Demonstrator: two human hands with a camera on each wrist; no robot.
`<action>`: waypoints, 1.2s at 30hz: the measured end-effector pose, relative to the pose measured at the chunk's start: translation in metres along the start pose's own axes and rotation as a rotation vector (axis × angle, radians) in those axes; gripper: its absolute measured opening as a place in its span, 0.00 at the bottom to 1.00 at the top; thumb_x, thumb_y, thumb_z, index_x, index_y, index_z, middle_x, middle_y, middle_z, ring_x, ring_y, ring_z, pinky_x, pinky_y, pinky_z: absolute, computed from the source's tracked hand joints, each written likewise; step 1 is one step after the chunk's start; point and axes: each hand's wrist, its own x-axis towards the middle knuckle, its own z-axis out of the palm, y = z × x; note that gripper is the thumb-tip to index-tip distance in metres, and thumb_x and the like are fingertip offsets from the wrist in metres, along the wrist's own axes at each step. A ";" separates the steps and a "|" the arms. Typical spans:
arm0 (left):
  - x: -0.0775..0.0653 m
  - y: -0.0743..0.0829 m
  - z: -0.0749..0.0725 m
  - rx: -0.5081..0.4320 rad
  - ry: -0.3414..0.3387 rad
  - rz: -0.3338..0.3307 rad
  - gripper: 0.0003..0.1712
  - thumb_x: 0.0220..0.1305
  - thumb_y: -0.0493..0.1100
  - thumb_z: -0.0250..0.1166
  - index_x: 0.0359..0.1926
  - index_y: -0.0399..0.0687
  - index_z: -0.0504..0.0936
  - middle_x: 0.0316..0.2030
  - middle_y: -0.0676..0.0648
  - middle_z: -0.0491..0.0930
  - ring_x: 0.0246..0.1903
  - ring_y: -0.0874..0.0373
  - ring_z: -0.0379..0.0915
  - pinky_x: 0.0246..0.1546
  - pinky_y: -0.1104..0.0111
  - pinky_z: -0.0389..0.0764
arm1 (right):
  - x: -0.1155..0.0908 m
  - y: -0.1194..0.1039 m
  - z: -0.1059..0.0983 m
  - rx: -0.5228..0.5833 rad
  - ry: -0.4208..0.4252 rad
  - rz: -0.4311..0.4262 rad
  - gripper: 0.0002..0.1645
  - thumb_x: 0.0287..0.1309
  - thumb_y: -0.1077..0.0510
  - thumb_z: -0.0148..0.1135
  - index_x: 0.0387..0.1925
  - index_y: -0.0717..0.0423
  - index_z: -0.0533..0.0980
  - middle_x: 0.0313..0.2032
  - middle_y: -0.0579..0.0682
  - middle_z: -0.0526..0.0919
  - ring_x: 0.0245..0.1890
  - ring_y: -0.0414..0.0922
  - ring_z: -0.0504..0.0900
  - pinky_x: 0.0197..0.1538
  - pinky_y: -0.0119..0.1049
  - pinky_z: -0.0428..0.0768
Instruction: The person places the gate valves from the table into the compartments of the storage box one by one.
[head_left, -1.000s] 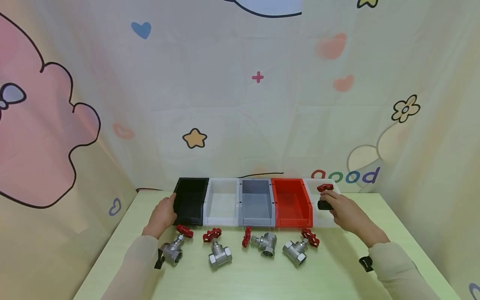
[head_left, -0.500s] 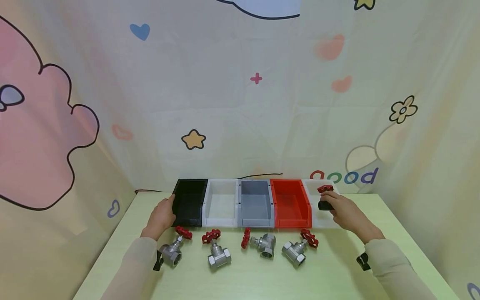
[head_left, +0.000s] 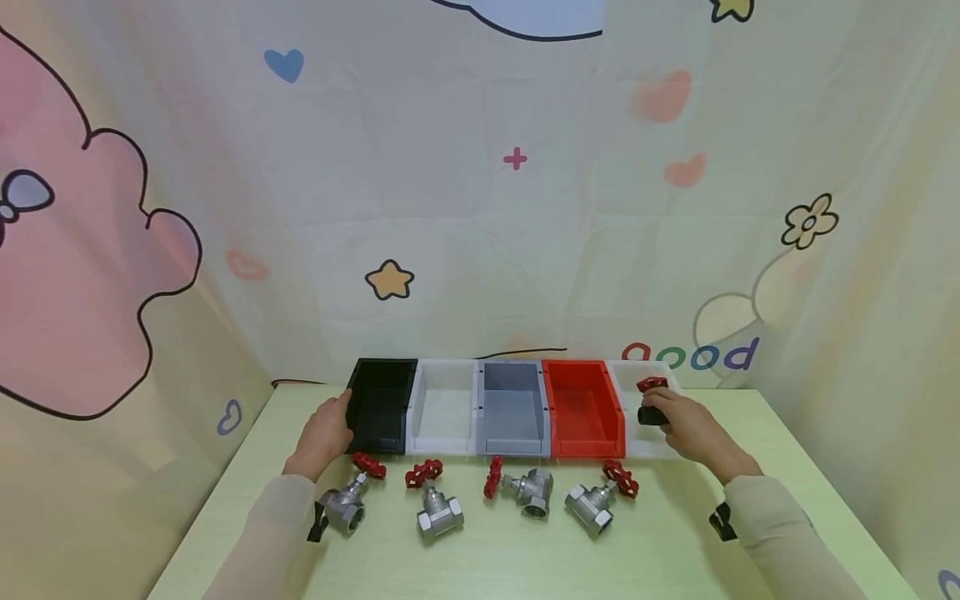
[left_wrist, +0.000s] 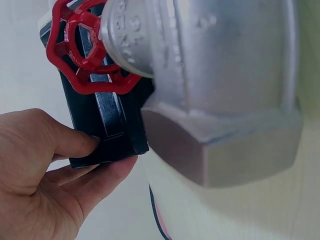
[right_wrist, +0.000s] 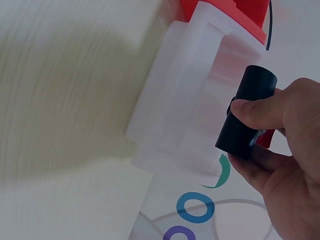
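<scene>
The head view looks forward and down over the tabletop (head_left: 675, 533) at the whole row of bins. The left wrist view sits very close behind a steel valve (left_wrist: 220, 95), facing the black bin (left_wrist: 107, 125); the right wrist view looks closely at the clear end bin (right_wrist: 175, 115), also in the head view.

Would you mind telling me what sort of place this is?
Probably a staged sorting table, not a workshop: a row of coloured bins, metal valves lined up, and a cartoon-print curtain behind.

Right hand (head_left: 693, 427) with black valve (head_left: 651, 410) over clear bin (head_left: 627, 383).
</scene>
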 end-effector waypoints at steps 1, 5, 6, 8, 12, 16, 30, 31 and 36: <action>0.000 0.000 0.000 0.001 0.003 0.002 0.42 0.56 0.28 0.61 0.72 0.31 0.57 0.56 0.28 0.73 0.35 0.47 0.73 0.41 0.52 0.80 | 0.001 0.001 0.001 0.002 0.001 -0.001 0.27 0.49 0.73 0.67 0.54 0.61 0.76 0.56 0.62 0.78 0.52 0.63 0.79 0.54 0.60 0.78; -0.001 -0.002 -0.003 0.003 0.007 0.002 0.42 0.56 0.28 0.60 0.72 0.30 0.58 0.55 0.28 0.74 0.33 0.48 0.73 0.40 0.52 0.80 | 0.006 0.003 0.006 0.008 0.006 -0.003 0.27 0.49 0.73 0.67 0.53 0.62 0.77 0.55 0.62 0.79 0.52 0.63 0.79 0.55 0.60 0.77; -0.001 -0.002 -0.003 0.005 0.006 0.001 0.42 0.56 0.27 0.60 0.72 0.30 0.58 0.54 0.28 0.74 0.34 0.47 0.73 0.41 0.51 0.80 | 0.008 0.004 0.007 0.007 0.005 -0.005 0.27 0.49 0.73 0.67 0.53 0.62 0.77 0.55 0.62 0.79 0.52 0.63 0.79 0.55 0.61 0.77; -0.002 -0.003 -0.004 0.005 0.002 -0.005 0.42 0.56 0.28 0.60 0.72 0.30 0.57 0.55 0.27 0.73 0.36 0.46 0.74 0.43 0.50 0.80 | 0.009 0.004 0.008 0.012 0.000 -0.002 0.26 0.48 0.73 0.67 0.53 0.62 0.77 0.55 0.62 0.79 0.52 0.63 0.79 0.56 0.61 0.76; -0.002 -0.004 -0.004 0.008 0.005 -0.008 0.42 0.56 0.28 0.61 0.72 0.30 0.57 0.56 0.27 0.73 0.41 0.43 0.76 0.47 0.48 0.79 | 0.011 0.005 0.009 0.018 -0.008 -0.003 0.25 0.49 0.73 0.66 0.52 0.63 0.77 0.54 0.63 0.79 0.51 0.63 0.79 0.56 0.62 0.76; -0.001 -0.005 -0.004 0.010 0.008 -0.007 0.42 0.56 0.28 0.61 0.72 0.30 0.57 0.56 0.27 0.73 0.42 0.42 0.77 0.47 0.47 0.79 | 0.013 0.006 0.011 0.031 -0.024 0.006 0.25 0.49 0.73 0.66 0.51 0.62 0.77 0.53 0.63 0.80 0.50 0.63 0.79 0.56 0.62 0.75; 0.000 -0.002 0.002 0.005 0.008 -0.001 0.43 0.55 0.28 0.61 0.72 0.31 0.58 0.55 0.27 0.73 0.41 0.43 0.76 0.45 0.48 0.79 | 0.017 0.010 0.022 0.039 -0.071 -0.007 0.23 0.48 0.74 0.64 0.50 0.63 0.78 0.49 0.62 0.83 0.49 0.61 0.79 0.57 0.63 0.74; 0.000 -0.002 0.001 0.005 0.009 -0.001 0.43 0.55 0.28 0.61 0.72 0.31 0.58 0.56 0.27 0.73 0.41 0.43 0.76 0.45 0.49 0.79 | 0.017 0.010 0.022 0.040 -0.077 -0.012 0.23 0.48 0.74 0.64 0.50 0.64 0.78 0.49 0.62 0.83 0.49 0.61 0.79 0.57 0.62 0.74; 0.001 0.001 0.000 0.008 0.010 0.004 0.42 0.56 0.28 0.61 0.72 0.31 0.58 0.56 0.27 0.73 0.39 0.44 0.76 0.44 0.50 0.79 | 0.017 0.012 0.023 0.046 -0.088 -0.042 0.23 0.48 0.75 0.64 0.49 0.64 0.79 0.46 0.60 0.84 0.46 0.58 0.81 0.57 0.60 0.76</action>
